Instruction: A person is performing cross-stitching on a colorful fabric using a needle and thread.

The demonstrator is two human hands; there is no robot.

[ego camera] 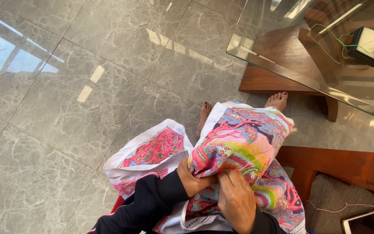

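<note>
Embroidered canvas (243, 143), head view: it lies draped over your lap, long axis running away from you toward your feet, with a second fold (152, 151) off to the left. Your left hand (193, 180) is clenched on a bunched edge of the cloth. Your right hand (236, 201) lies on top just beside it, fingers pinching at the same spot; no needle is discernible.

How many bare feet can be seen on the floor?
2. One foot shows left of the embroidered cloth; the other foot shows above it, near the glass table. The cloth hides part of both.
</note>
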